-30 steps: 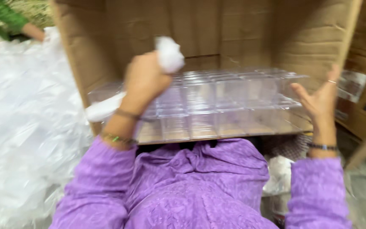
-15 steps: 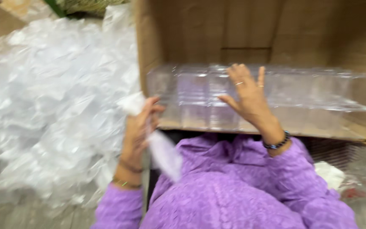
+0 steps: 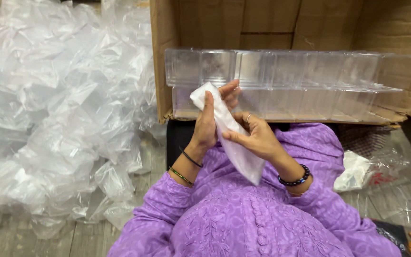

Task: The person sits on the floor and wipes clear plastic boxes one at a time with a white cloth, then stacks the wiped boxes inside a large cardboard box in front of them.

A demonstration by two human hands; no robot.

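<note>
Between both sets of fingers: white plastic bag [image 3: 231,138], held upright. Left hand [image 3: 209,124] closed around its upper end; right hand [image 3: 255,137], off the clear boxes [image 3: 286,83] since half a second ago, pinches its middle. Handling is now two-handed. Cardboard carton [image 3: 310,24] just beyond fingertips.

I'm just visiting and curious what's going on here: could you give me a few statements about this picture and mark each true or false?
1. Both hands hold a long, thin clear plastic bag. True.
2. The left hand rests flat on the floor. False: it grips the bag's upper end, while the right hand pinches its side.
3. Rows of clear plastic boxes sit inside an open brown cardboard carton. True.
4. The loose pile of clear plastic bags lies on the person's right. False: it lies on the left.
5. The sleeves are green. False: they are purple.
</note>
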